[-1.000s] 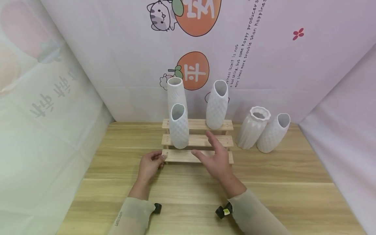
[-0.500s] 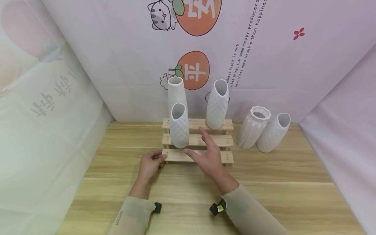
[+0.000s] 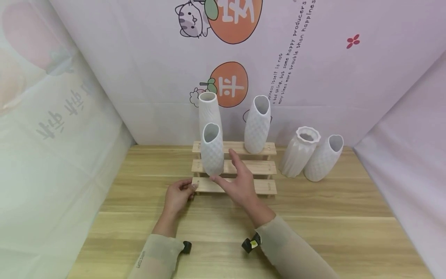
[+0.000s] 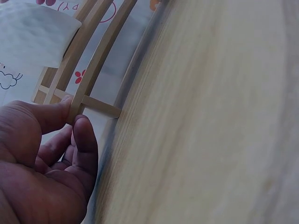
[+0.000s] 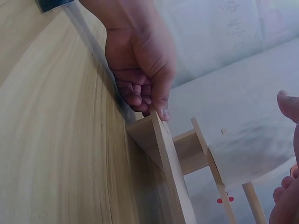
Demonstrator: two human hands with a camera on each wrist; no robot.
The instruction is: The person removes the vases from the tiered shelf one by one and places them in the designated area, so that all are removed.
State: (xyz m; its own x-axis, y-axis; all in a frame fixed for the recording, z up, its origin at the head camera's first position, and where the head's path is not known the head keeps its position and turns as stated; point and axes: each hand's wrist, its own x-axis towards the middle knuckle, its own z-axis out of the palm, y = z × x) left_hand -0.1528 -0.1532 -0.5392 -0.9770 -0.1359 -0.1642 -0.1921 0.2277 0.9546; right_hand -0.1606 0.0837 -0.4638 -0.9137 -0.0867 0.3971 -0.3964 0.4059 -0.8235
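Observation:
A three-tier wooden stand [image 3: 265, 186] sits on the table by the back wall. My left hand [image 3: 177, 197] pinches the left end of its lowest shelf between thumb and fingers, as the left wrist view shows closely. On the middle shelf at the left stands a white textured vase [image 3: 212, 157] with a slanted mouth. My right hand [image 3: 240, 183] is just right of this vase, thumb and fingers spread apart, nothing held. Behind it, on the top shelf, rises a white ribbed vase [image 3: 208, 110]. Another white diamond-patterned vase [image 3: 257, 130] stands at the top shelf's right.
Right of the stand, a white vase with a scalloped rim [image 3: 300, 152] and a slant-mouthed white vase [image 3: 323, 158] stand side by side on the wooden table [image 3: 334, 224]. Printed cloth walls [image 3: 160, 77] enclose the back and both sides.
My right hand has moved left, from below the right-hand top vase to beside the middle-shelf vase, staying spread. My left hand keeps its pinch on the shelf end.

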